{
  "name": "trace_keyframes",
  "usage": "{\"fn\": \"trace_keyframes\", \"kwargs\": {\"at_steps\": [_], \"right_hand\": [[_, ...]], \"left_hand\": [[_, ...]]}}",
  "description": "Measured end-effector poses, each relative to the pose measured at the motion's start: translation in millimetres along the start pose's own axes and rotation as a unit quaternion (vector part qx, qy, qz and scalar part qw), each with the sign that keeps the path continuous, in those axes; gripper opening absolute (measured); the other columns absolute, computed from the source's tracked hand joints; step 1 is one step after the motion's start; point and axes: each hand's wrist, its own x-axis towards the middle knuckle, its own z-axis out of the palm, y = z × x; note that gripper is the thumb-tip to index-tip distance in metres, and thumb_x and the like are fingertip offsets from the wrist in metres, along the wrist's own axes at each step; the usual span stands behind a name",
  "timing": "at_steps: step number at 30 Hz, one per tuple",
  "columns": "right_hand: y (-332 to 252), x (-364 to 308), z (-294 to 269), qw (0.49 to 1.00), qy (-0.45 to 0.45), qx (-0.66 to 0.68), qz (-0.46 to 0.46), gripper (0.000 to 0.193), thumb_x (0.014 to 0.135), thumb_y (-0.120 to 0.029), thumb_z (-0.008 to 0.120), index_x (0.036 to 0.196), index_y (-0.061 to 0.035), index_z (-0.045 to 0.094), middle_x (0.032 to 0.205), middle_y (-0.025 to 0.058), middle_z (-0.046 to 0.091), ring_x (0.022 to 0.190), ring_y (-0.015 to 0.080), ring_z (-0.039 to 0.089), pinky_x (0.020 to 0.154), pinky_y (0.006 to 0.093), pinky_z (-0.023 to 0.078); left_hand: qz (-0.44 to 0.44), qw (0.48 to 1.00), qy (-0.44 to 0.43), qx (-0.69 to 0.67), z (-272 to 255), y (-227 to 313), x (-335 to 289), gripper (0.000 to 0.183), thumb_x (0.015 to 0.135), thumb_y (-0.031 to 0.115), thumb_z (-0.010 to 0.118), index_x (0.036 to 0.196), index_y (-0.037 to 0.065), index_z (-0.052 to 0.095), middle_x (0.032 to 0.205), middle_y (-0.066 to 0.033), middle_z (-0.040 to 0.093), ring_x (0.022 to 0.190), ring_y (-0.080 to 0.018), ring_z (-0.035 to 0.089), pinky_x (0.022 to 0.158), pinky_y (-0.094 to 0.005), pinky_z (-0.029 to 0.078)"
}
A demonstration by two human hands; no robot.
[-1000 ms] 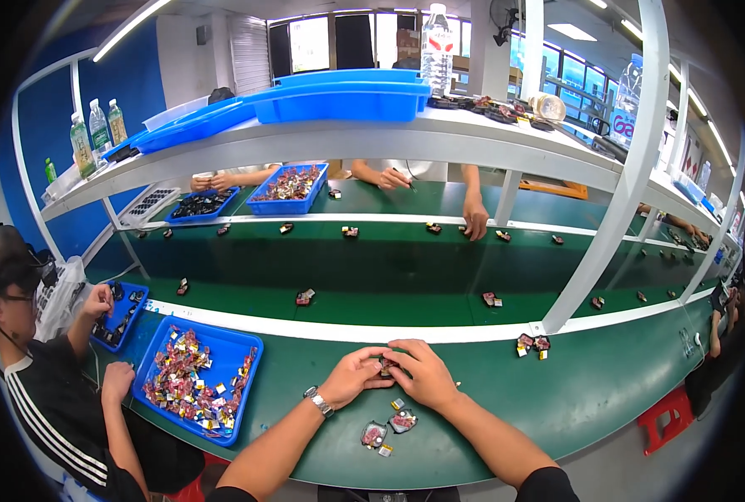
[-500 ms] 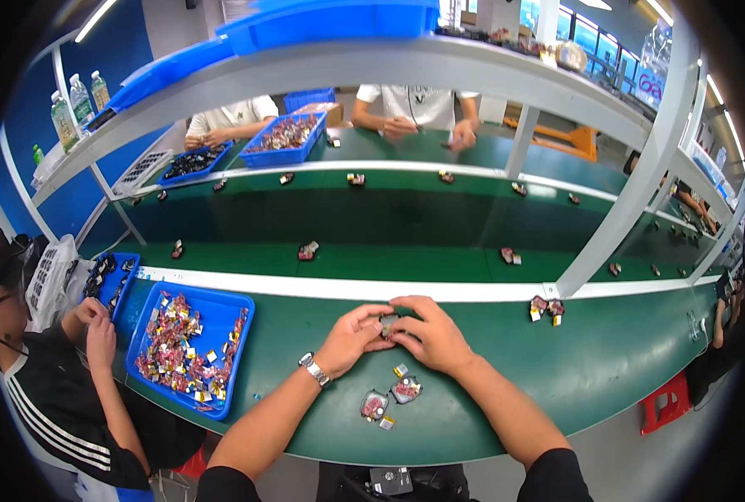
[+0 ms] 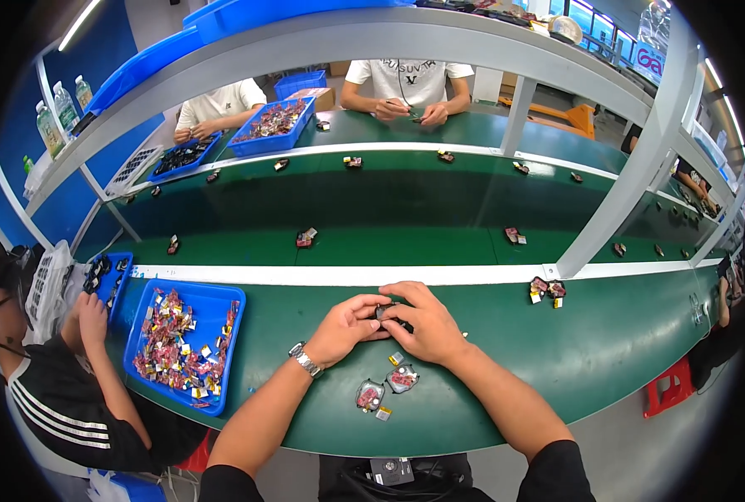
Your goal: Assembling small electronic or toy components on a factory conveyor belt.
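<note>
While our view has tipped lower than half a second ago, we note our left hand [image 3: 345, 328] and right hand [image 3: 423, 326] have not left their spot on the green worktop [image 3: 489, 322]. Their fingers pinch one small dark part [image 3: 384, 312] between them, just short of the white strip [image 3: 322, 274]. Two finished pieces [image 3: 387, 386] lie near our wrists; assembly looks mid-step.

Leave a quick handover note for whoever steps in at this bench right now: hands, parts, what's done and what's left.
Left hand and right hand meet over the green bench, both pinching one small dark part.
Two small clear-cased pieces lie just in front of the hands; whether they are finished cannot be told.
The blue tray of loose parts sits to the left, well filled.
</note>
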Motion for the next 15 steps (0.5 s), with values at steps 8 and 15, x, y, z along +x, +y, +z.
{"fn": "trace_keyframes", "kwargs": {"at_steps": [8,15], "right_hand": [[-0.6,-5.3,-5.2,0.999,-0.025,0.032,-0.02,0.012,0.078,-0.007,0.071,0.089,-0.0044,0.068,0.122,0.012,0.058,0.114,0.0312,0.054,0.094,0.0401,0.047],[-4.4,-8.4,4.9,0.999,0.043,0.02,0.019,0.01,0.076,-0.006,0.071,0.085,-0.0034,0.068,0.116,0.0104,0.061,0.11,0.0295,0.057,0.088,0.0379,0.052]], "left_hand": [[-0.017,1.0,0.024,0.005,5.4,-0.8,0.9,0.034,0.096,0.001,0.051,0.13,0.001,0.049,0.128,-0.0108,0.057,0.115,-0.0187,0.06,0.099,-0.0349,0.052],[-0.011,0.999,0.018,-0.029,4.0,-3.3,2.4,0.033,0.099,0.008,0.051,0.132,0.002,0.049,0.128,-0.0099,0.057,0.115,-0.0184,0.059,0.098,-0.0368,0.052]]}}
